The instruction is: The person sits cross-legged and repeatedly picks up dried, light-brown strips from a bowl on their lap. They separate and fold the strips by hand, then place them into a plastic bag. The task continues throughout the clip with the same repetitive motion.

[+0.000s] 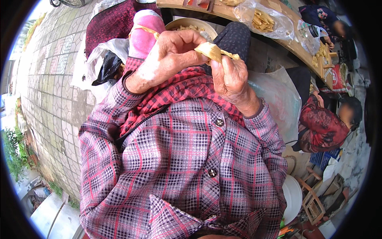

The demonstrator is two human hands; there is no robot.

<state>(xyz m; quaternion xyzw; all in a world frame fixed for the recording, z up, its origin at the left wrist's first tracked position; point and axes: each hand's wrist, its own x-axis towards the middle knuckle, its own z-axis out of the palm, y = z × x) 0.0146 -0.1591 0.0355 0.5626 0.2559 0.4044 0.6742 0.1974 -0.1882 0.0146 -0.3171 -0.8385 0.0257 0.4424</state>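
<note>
Both hands meet above the lap, holding one folded strip of pale yellow dried plant material (212,51). My left hand (173,55) pinches its left side between thumb and fingers. My right hand (231,76) grips its lower right side, and a twisted end sticks out to the right above the knuckles. Behind the hands, a round basin (179,24) holds pale pieces, partly hidden by my left hand. Another yellow strip (146,29) lies over the pink cloth (140,43) on the knee.
A curved wooden table (288,44) bears a clear plastic bag (277,25) with folded yellow pieces. Two other people sit at the right, one in a red patterned top (323,124). White and black plastic bags (109,67) are at the left; wooden stools (313,206) stand lower right.
</note>
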